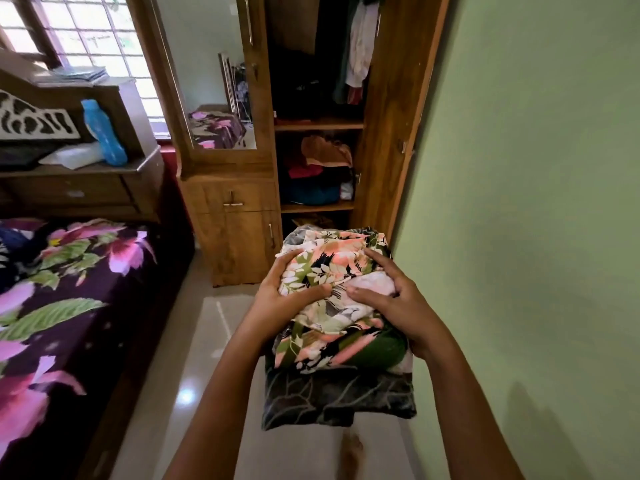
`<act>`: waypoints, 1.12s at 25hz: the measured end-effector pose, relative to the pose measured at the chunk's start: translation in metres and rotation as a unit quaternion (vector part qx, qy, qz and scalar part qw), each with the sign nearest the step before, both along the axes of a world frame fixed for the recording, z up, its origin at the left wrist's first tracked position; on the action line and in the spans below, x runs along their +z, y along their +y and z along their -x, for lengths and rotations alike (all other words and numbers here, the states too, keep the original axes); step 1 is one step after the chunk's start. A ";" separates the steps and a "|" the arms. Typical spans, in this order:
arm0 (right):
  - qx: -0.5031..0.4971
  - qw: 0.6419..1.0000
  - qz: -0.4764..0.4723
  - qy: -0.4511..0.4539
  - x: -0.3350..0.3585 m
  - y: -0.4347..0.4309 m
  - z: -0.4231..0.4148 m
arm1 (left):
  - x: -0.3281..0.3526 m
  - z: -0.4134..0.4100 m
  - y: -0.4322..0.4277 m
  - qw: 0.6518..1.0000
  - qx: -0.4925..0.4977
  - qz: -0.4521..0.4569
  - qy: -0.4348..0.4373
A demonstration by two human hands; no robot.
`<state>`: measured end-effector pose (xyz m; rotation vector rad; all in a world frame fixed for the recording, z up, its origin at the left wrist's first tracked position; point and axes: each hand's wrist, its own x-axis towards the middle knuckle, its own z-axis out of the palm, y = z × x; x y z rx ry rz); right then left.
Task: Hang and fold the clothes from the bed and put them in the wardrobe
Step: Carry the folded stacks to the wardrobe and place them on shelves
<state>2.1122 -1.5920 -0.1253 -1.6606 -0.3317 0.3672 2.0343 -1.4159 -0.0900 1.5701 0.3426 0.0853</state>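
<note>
I carry a stack of folded clothes in front of me: a pink, green and white floral garment (329, 271) on top of a dark leaf-print one (332, 396). My left hand (287, 289) grips the stack's left side, its thumb pressed on top. My right hand (388, 299) grips the right side, fingers curled over the top. Ahead stands the wooden wardrobe (388, 98) with its door open. Clothes hang in its upper part (360, 46), and folded clothes (322, 174) fill the middle shelf. The bed (69, 289) with a dark floral sheet lies to my left.
A green wall (536, 202) runs close along my right. A mirror unit with drawers (228, 202) stands left of the wardrobe opening. The headboard shelf holds a blue bottle (104, 133). A strip of pale tiled floor (207, 341) runs between bed and wall.
</note>
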 end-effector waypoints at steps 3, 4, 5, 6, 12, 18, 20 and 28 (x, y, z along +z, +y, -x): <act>0.019 1.000 0.011 -0.012 0.008 0.020 -0.095 | 0.007 -0.089 0.018 1.000 0.023 0.004 0.003; 0.022 1.000 0.013 -0.013 0.016 0.027 -0.126 | 0.014 -0.117 0.023 1.000 0.030 0.004 0.000; 0.025 0.999 0.016 -0.018 0.024 0.033 -0.156 | 0.021 -0.145 0.029 0.999 0.037 0.002 -0.007; 0.031 0.999 0.019 -0.027 0.032 0.039 -0.182 | 0.026 -0.169 0.033 0.999 0.044 0.001 -0.016; 0.062 0.997 0.034 -0.037 0.046 0.083 -0.310 | 0.028 -0.293 0.076 0.997 0.072 -0.010 -0.011; 0.056 0.996 0.042 -0.063 0.053 0.139 -0.444 | 0.028 -0.431 0.133 0.997 0.057 -0.037 -0.032; 0.042 0.995 0.048 -0.078 0.062 0.164 -0.490 | 0.036 -0.483 0.161 0.997 0.044 -0.043 -0.043; 0.002 0.990 0.008 -0.139 0.137 0.256 -0.653 | 0.116 -0.664 0.268 0.989 -0.010 -0.109 -0.098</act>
